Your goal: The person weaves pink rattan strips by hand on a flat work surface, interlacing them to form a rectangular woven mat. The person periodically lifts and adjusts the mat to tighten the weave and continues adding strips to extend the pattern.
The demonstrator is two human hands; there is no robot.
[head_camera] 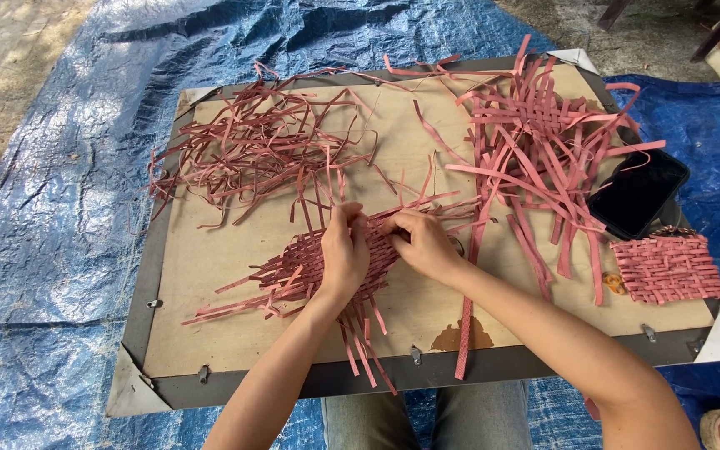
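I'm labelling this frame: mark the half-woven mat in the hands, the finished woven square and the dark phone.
half-woven mat [297, 268]: head view, its woven middle left of the hands.
finished woven square [668, 267]: head view, its centre.
dark phone [639, 196]: head view, middle of its screen.

Two hands [345, 250] [425, 243], perhaps three woven mats [668, 267], one phone [637, 193], one board [210, 283]

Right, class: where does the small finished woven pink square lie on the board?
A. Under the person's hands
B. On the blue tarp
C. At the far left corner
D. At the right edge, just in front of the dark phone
D: the small woven square lies at the board's right edge, just nearer the person than the dark phone.
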